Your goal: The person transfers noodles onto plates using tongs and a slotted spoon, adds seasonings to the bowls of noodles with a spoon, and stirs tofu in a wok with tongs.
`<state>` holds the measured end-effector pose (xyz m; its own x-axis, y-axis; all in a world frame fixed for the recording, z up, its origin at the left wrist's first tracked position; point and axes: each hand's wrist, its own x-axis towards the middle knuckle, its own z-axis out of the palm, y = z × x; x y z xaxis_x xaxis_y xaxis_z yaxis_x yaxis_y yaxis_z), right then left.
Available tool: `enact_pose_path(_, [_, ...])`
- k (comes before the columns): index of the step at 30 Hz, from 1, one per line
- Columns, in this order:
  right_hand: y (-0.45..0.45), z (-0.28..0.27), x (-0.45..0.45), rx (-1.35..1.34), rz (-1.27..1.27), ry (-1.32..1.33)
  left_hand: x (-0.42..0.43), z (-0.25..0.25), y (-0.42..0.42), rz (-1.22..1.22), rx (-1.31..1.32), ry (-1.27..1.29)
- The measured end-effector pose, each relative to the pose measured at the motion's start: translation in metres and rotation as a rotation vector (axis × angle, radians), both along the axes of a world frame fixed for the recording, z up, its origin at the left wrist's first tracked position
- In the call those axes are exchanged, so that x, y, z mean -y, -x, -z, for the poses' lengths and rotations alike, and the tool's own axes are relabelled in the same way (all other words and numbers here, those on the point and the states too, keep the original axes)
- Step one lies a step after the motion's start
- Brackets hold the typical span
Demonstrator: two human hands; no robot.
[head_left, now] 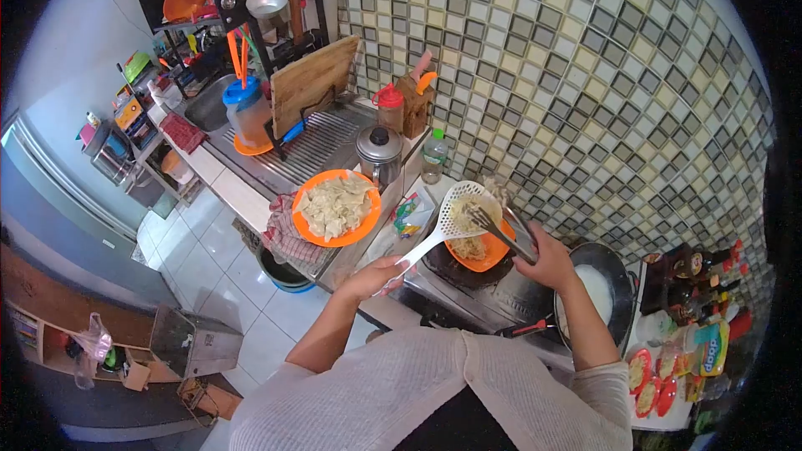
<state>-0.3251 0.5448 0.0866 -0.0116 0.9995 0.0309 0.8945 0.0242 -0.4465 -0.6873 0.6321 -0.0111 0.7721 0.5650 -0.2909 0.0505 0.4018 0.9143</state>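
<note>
My left hand is closed round the handle of a white slotted skimmer. Noodle-like food lies in the skimmer's bowl, which is over an orange plate. More of this food rests on the plate. Closed on a pair of dark-tipped tongs, my right hand is at the plate's right side. The tongs' tips touch the food in the skimmer. Left of the skimmer, another orange plate holds a heap of pale, folded pieces.
A black wok with whitish liquid sits on the right. A lidded metal pot, a green-capped bottle and a red-capped bottle stand by the tiled wall. A wooden board leans on a rack. Small red plates are at the far right.
</note>
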Motion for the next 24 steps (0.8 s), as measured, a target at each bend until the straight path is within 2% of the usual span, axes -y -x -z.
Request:
enact_pose_path(3, [-0.008,0.016,0.002,-0.013,0.019,-0.056,0.000,0.002,0.000,0.000,0.000,0.026])
enact_pose_path(5, [-0.017,0.028,0.000,0.192,-0.100,-0.082,0.000,0.003,-0.001,0.005,0.003,0.022])
enact_pose_path(6, [-0.014,0.018,0.001,0.193,-0.087,-0.078,-0.001,0.003,-0.002,0.002,0.009,0.019])
enact_pose_path(8, [-0.002,-0.008,0.004,-0.038,0.120,0.094,-0.002,0.005,-0.001,0.022,0.005,0.014])
enact_pose_path(9, [-0.006,-0.003,0.007,-0.070,0.079,-0.056,-0.002,0.006,-0.001,0.028,-0.001,0.004])
enact_pose_path(12, [-0.015,-0.008,0.007,-0.116,-0.035,-0.035,0.001,0.003,-0.002,0.020,-0.013,0.018])
enact_pose_path(16, [-0.013,-0.024,0.009,-0.217,0.249,0.281,0.003,0.003,-0.005,0.016,-0.040,-0.003])
enact_pose_path(17, [-0.016,-0.014,0.011,-0.218,0.254,0.282,0.005,0.002,-0.006,0.007,-0.039,0.018])
enact_pose_path(19, [-0.024,0.020,0.013,0.079,-0.032,0.021,0.005,0.003,-0.007,0.005,-0.040,0.042])
enact_pose_path(23, [-0.025,0.030,0.009,0.076,0.044,0.024,0.005,0.009,-0.008,0.041,-0.033,0.034])
enact_pose_path(24, [-0.021,0.022,0.009,0.005,0.094,0.026,0.005,0.011,-0.007,0.047,-0.035,0.042])
